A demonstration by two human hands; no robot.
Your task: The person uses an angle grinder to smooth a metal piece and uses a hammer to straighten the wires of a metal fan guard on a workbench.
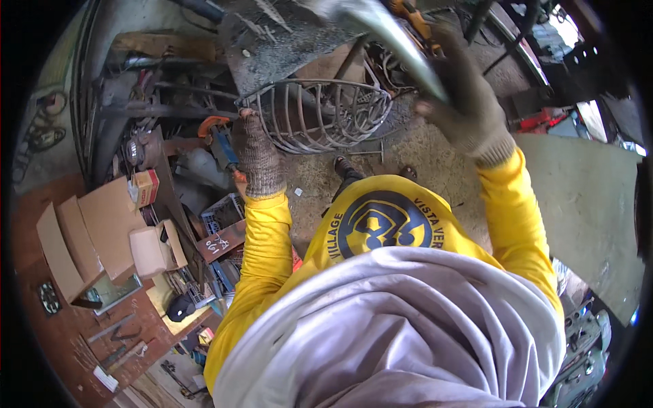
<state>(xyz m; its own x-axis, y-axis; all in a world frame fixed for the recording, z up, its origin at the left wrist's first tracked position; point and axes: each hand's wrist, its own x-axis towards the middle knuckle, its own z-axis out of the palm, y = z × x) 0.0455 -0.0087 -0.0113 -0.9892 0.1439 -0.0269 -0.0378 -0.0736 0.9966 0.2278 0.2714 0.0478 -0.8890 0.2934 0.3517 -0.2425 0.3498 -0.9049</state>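
Observation:
My left hand [260,155], in a brown knit glove with bare fingertips, is closed on the left end of the rim of a rounded metal-rod basket frame [318,144]. The frame's far edge lies against a worn dark metal plate [272,51]. My right hand [471,109], gloved too, is raised to the right of the frame, apart from it. Its fingers and thumb are around the lower end of a long, shiny silver bar [394,44]. Motion blurs this bar, and its far end runs toward the top edge, so its exact kind is unclear.
Left of me stand an orange-handled saw [219,139], a crate [223,216] and a brown table [54,347] with open cardboard boxes [92,231] and hand tools. A pale green sheet [585,211] lies at the right. Metal bars and scrap crowd the far side.

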